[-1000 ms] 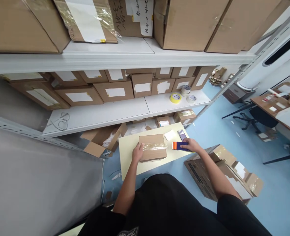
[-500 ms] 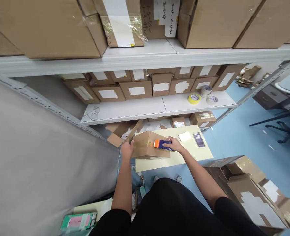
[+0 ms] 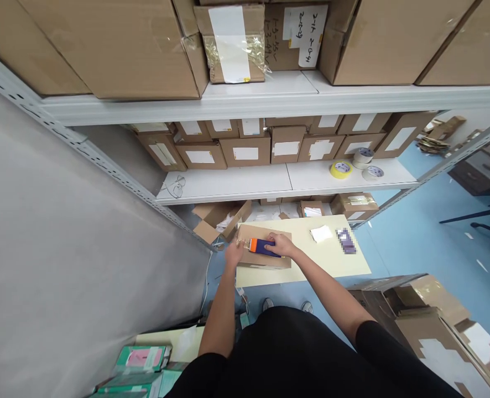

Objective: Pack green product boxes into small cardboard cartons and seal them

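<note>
A closed brown cardboard box (image 3: pixel 265 261) rests on the pale yellow tabletop (image 3: pixel 303 265) in front of me. My right hand (image 3: pixel 281 245) is wrapped round a dark blue tape dispenser (image 3: pixel 265 247) with an orange front end, held low over the box's top and pointing left. At the box's left end my left hand (image 3: pixel 233 253) has its fingers closed on a shiny strip of clear tape (image 3: pixel 243 242), close to the orange end. The fingertips are small and partly hidden.
Behind the box an open carton (image 3: pixel 224 218) holds white papers. A shelf rack (image 3: pixel 228 185) carries labelled boxes, with a yellow tape roll (image 3: pixel 340 169) on it. A white slip (image 3: pixel 321 234) lies right of the box; large cartons (image 3: pixel 427 326) stand at lower right.
The box, tilted up with its left end showing before, now lies flatter. My right hand has brought the tape dispenser leftward over it. My left hand has moved from the box's side to the dispenser's front.
</note>
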The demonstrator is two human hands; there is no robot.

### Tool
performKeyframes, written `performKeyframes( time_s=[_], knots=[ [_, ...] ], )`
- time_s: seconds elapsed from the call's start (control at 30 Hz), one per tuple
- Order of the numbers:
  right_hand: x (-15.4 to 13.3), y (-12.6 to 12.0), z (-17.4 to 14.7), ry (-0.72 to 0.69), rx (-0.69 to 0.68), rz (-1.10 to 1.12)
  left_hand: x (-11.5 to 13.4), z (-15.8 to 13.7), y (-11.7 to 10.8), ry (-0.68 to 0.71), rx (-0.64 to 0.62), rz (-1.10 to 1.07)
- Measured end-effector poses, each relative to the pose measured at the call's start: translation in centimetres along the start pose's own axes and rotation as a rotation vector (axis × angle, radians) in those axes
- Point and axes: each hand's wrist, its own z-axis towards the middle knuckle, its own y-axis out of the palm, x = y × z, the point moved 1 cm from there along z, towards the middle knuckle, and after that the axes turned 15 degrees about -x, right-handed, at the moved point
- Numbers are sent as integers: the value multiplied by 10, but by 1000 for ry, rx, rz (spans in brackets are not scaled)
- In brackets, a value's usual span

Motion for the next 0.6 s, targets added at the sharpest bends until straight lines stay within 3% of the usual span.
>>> performKeyframes(
  time_s=[0.17,0.43,0.6],
  knots=[
    [39,-3,-28,37,-16,12,4,5,56,39,-113,-75],
    [117,-32,-114,166,-12,61,69,2,163,2,-298,-59],
    [182,-60,-190,342,59,81,88,0,190,75,-294,-35]
  ],
)
